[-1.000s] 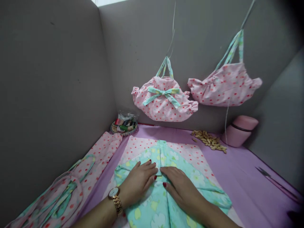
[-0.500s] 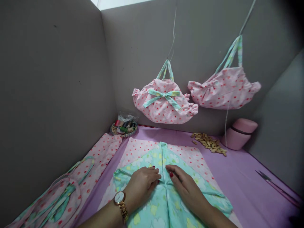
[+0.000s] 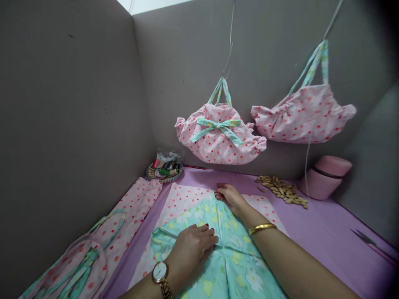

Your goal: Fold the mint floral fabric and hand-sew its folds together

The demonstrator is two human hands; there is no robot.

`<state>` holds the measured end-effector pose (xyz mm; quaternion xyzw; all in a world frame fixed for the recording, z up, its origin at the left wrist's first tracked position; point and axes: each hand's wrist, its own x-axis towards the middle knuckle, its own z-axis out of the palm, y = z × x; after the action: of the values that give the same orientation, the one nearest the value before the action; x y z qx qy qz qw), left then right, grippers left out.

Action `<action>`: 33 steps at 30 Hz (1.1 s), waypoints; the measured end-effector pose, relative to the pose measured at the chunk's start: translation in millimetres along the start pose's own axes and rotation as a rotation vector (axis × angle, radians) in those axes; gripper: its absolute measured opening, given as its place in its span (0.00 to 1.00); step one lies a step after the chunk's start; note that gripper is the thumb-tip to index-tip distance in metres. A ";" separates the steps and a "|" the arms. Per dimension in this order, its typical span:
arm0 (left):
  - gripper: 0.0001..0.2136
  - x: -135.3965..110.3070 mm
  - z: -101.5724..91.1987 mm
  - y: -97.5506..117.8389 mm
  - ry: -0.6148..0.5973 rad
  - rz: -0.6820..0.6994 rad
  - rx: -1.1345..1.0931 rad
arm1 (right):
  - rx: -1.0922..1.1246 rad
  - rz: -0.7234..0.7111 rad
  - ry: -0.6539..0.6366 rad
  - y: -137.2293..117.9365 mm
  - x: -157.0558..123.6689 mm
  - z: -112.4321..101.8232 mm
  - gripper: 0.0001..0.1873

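Note:
A turquoise floral cloth (image 3: 215,265) with a raised seam down its middle lies on a pink dotted cloth (image 3: 187,193). My left hand (image 3: 195,247), wearing a watch, rests flat on the turquoise cloth left of the seam, fingers stretched out. At the far tip of that cloth, my right hand (image 3: 230,197), with a gold bangle on the wrist, has its fingers bent around the pointed end. Its thumb is partly hidden.
Two pink dotted bags (image 3: 221,145) hang on strings against the grey wall. A basket of thread spools (image 3: 165,170), peanuts (image 3: 282,191), a pink container (image 3: 326,178) and scissors (image 3: 366,238) lie around. Folded dotted cloth with straps (image 3: 102,249) is at left.
My right hand has moved forward from the middle of the cloth to its far tip. My left hand stays on the cloth, its fingers now straighter.

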<state>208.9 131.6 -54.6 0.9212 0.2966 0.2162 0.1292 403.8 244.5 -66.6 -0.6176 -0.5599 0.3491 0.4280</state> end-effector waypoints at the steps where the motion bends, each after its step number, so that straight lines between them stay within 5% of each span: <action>1: 0.09 0.3 -0.8 0.7 -0.015 -0.005 0.002 | -0.026 -0.019 0.008 0.4 -0.7 -0.6 0.14; 5: 0.08 -0.8 -5.7 8.7 -0.086 -0.049 -0.015 | -0.203 -0.208 -0.003 -4.7 -30.6 0.1 0.17; 10: 0.16 -5.5 -21.4 16.9 -0.163 -0.037 -0.081 | -0.454 -0.455 -0.254 -7.9 -77.3 11.5 0.23; 16: 0.18 -23.2 -45.2 -16.6 -0.202 -0.177 0.088 | -0.653 -0.488 -0.304 -5.3 -80.2 16.6 0.27; 20: 0.22 -37.4 -37.0 -37.5 -0.233 -0.202 0.170 | -0.697 -0.480 -0.270 -18.4 -87.3 15.6 0.28; 24: 0.22 -37.2 -36.1 -36.2 -0.195 -0.184 0.170 | -0.654 -0.558 -0.338 -38.0 -118.7 11.0 0.23; 28: 0.13 -33.8 -61.3 -33.1 -0.124 -0.202 0.112 | -0.512 -0.555 -0.337 -41.2 -149.4 3.7 0.09; 33: 0.13 -46.5 -86.8 -48.9 -0.220 -0.295 0.120 | -0.463 -0.474 -0.299 -28.2 -158.8 0.8 0.06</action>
<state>109.8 151.8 -11.7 0.8917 0.4251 0.0747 0.1362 371.5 87.5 -48.5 -0.4934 -0.8080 0.1907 0.2594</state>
